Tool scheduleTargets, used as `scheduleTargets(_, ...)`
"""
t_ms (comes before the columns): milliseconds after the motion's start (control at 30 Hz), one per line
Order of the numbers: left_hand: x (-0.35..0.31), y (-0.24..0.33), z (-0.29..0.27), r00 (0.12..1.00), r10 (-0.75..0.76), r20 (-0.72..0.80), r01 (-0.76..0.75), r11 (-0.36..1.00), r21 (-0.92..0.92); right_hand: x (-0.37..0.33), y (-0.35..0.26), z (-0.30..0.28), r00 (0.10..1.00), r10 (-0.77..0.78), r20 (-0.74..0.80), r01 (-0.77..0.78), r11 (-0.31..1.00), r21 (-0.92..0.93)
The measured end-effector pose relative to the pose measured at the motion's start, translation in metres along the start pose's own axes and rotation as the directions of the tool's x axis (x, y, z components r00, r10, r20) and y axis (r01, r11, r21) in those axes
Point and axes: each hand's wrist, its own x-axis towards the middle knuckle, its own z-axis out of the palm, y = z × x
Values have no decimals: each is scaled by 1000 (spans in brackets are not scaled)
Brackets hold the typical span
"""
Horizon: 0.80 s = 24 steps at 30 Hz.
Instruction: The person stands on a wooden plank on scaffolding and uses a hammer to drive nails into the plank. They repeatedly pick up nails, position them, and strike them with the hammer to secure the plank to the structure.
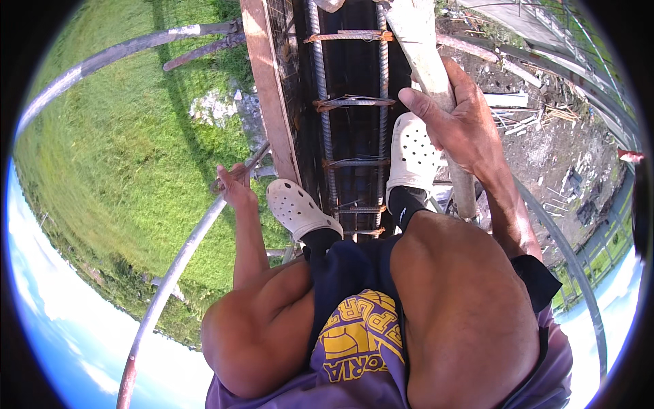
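Note:
My left hand is out over the grass, closed around a long grey pipe near its upper end. My right hand grips a thick, pale, stained pole; the thumb lies across its near side and the other fingers are partly hidden behind it. Between my feet runs a rebar cage, its crossbars tied with rusty wire, inside a dark, narrow form. My cream clogs rest on either side of the cage while I squat.
A wooden board edges the form on the left. Another curved pipe reaches out over grass far below. Down on the right lies bare ground with scattered timber. A further pipe bends along my right side.

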Motion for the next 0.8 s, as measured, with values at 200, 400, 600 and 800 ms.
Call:
scheduleTargets(200,18,-15,-17,992,-102,68,103,994,-20,1,5,-2,995,72,-73,-73,997,-13)
scheduleTargets(400,16,20,4,994,8,108,-17,997,78,4,7,-5,994,-85,-72,83,996,-19)
scheduleTargets(600,38,77,80,788,210,579,-262,965,6,11,-4,4,998,44,34,-44,999,-15)
scheduleTargets(800,60,110,126,646,44,762,-236,961,144,9,-7,0,996,-87,15,88,985,-151)
